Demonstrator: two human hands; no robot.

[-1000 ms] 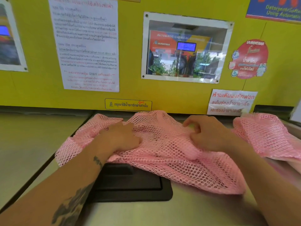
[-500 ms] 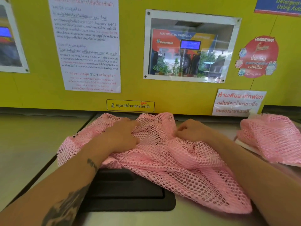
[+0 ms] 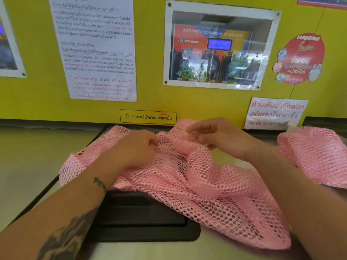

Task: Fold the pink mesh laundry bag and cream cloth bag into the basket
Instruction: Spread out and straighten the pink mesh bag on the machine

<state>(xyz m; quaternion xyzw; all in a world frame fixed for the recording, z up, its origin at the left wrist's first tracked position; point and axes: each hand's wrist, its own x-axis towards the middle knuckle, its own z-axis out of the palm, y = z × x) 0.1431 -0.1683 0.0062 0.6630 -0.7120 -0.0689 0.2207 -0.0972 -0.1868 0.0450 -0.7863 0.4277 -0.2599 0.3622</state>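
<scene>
A pink mesh laundry bag (image 3: 216, 199) lies crumpled across the steel top of a washing machine, partly over a black lid. My left hand (image 3: 135, 151) presses down on the bag's left part with its fingers curled into the mesh. My right hand (image 3: 216, 136) hovers over the bag's upper middle and pinches a raised fold of mesh between fingers and thumb. A second heap of pink mesh (image 3: 317, 156) sits at the right edge. I see neither a cream cloth bag nor a basket.
The black recessed lid (image 3: 142, 220) sits in the machine top (image 3: 169, 250) below the bag. A yellow wall (image 3: 150, 102) with posted notices and a framed panel (image 3: 219, 47) rises right behind. Another grey machine top (image 3: 28, 166) lies to the left.
My right hand has moved left along the bag, then lifted and opened its fingers onto a fold. The mesh has bunched up toward the middle. My left hand has barely shifted.
</scene>
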